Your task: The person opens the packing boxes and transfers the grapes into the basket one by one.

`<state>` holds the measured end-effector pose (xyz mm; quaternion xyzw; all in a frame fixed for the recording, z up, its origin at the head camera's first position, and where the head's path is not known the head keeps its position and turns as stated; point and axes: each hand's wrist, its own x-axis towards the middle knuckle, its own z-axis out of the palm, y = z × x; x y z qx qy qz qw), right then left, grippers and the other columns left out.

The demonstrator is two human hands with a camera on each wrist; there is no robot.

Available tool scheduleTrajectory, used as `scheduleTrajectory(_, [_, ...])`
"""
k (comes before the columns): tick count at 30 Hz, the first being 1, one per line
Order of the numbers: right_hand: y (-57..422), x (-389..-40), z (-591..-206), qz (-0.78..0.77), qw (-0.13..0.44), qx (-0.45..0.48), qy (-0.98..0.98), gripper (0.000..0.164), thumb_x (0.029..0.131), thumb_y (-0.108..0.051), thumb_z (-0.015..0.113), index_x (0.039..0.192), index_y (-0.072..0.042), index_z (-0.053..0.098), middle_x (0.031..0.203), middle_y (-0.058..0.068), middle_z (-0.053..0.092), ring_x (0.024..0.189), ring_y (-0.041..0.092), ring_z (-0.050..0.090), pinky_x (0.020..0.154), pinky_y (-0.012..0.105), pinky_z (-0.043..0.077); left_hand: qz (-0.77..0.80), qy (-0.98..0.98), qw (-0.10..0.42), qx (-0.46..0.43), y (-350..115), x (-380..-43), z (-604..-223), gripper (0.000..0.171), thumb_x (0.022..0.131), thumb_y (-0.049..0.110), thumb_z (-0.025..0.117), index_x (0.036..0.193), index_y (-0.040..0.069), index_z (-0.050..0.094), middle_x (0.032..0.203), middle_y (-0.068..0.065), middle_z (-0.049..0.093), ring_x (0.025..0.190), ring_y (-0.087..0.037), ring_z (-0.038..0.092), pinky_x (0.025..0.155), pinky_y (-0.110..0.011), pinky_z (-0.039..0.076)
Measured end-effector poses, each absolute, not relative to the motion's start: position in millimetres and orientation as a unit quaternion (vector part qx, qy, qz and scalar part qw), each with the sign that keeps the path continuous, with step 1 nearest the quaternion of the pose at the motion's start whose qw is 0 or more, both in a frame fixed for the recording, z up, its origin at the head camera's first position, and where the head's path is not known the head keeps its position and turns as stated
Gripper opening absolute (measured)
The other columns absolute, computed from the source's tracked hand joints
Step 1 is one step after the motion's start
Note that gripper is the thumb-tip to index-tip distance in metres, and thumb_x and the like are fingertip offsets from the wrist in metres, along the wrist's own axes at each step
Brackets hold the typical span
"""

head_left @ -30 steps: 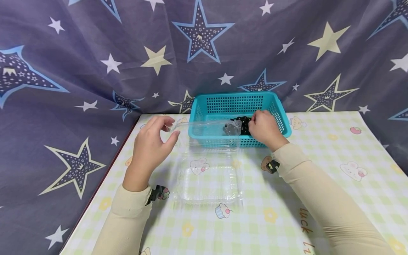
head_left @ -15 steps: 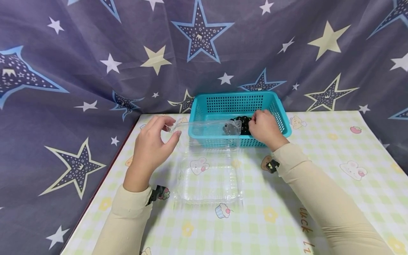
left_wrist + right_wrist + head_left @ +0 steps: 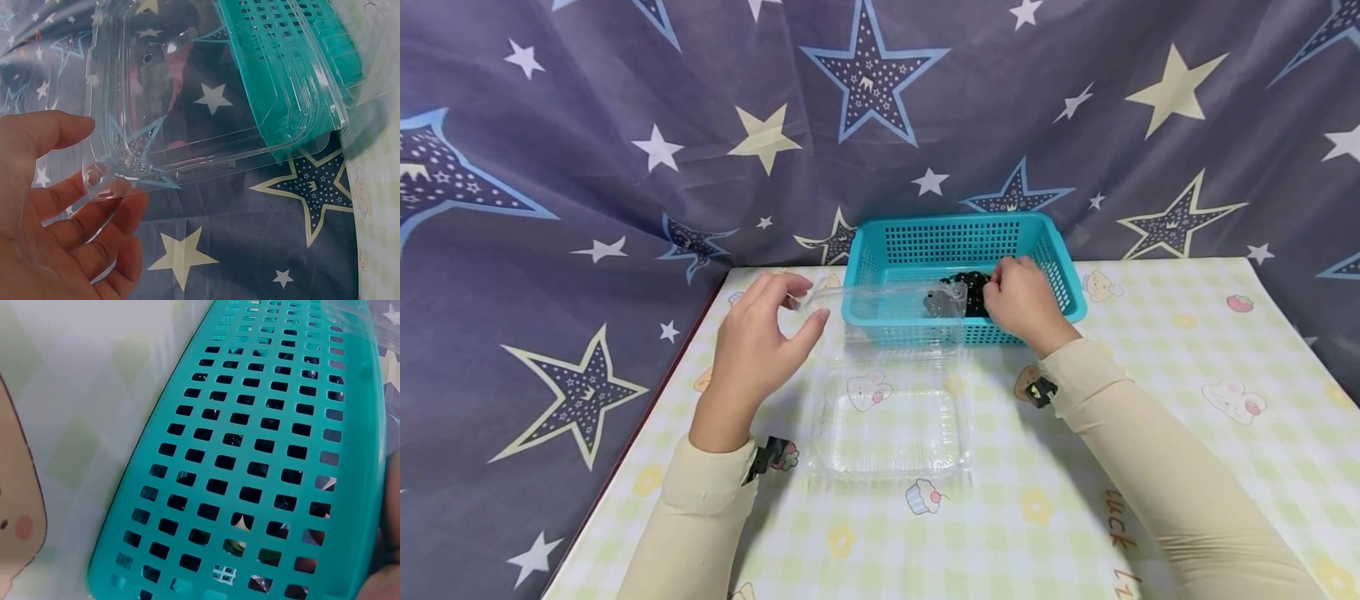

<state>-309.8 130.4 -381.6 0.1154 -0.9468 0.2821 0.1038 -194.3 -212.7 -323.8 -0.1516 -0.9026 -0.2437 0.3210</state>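
Observation:
A clear plastic clamshell box (image 3: pixel 891 425) lies unfolded on the table, its lid (image 3: pixel 887 302) raised at the back, in front of the basket. The left hand (image 3: pixel 756 337) holds the lid's left corner; in the left wrist view the thumb is at the edge and curled fingers (image 3: pixel 94 225) lie behind the corner. Inside the turquoise basket (image 3: pixel 951 223) is a bunch of dark grapes (image 3: pixel 976 292), partly seen through the lid. The right hand (image 3: pixel 1026 304) reaches over the basket's front rim, fingers curled at the grapes' right end; its fingertips are hidden.
The table has a checked cloth (image 3: pixel 1150 333) with printed figures. Behind the basket and at the left hangs a dark star-patterned curtain (image 3: pixel 985 100). In the right wrist view the basket's perforated wall (image 3: pixel 237 456) hides most of the contents.
The head view has shifted very slightly. Both hands, the raised lid and the grapes stay in nearly the same place.

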Motion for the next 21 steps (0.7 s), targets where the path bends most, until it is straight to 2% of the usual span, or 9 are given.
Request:
scheduleTrajectory(6, [133.6,-307.7,-375.8,0.285,0.091,0.13,-0.945,0.017,0.102,-0.013,0.045,0.095,-0.002,0.056,0.096,0.018,0.053,0.088,0.032,0.046,0.078,0.047,0.039,-0.255,-0.899,0.323,-0.153,-216.0,-197.2,-320.9,0.037,0.092,0.04,0.076,0.115,0.013,0.069,0.108,-0.005,0.069,0.097,-0.023,0.066,0.081,-0.045,0.051])
scheduleTrajectory(10, [141.4,-308.8,-371.0,0.266,0.075,0.133,-0.952,0.015,0.102,-0.013,0.048,0.093,-0.003,0.056,0.093,0.017,0.053,0.086,0.032,0.046,0.076,0.046,0.04,-0.247,-0.903,0.311,-0.164,-221.2,-201.4,-316.5,0.038,0.097,0.043,0.069,0.117,0.011,0.068,0.11,-0.007,0.069,0.101,-0.025,0.066,0.086,-0.046,0.051])
scheduleTrajectory(15, [154.4,-312.5,-368.6,0.24,0.062,0.137,-0.959,0.015,0.103,-0.014,0.051,0.095,-0.003,0.058,0.096,0.017,0.057,0.089,0.032,0.049,0.078,0.047,0.042,-0.214,-0.922,0.277,-0.165,-230.6,-205.0,-306.5,0.042,0.104,0.047,0.057,0.124,0.012,0.067,0.117,-0.008,0.068,0.109,-0.028,0.063,0.094,-0.052,0.046])
scheduleTrajectory(21, [168.3,-312.0,-369.8,0.227,0.04,0.155,-0.961,0.019,0.103,-0.014,0.048,0.092,-0.004,0.06,0.096,0.016,0.057,0.088,0.031,0.048,0.077,0.046,0.041,-0.173,-0.945,0.231,-0.151,-241.8,-208.1,-297.5,0.049,0.107,0.051,0.047,0.126,0.01,0.065,0.124,-0.01,0.066,0.118,-0.03,0.06,0.097,-0.056,0.044])
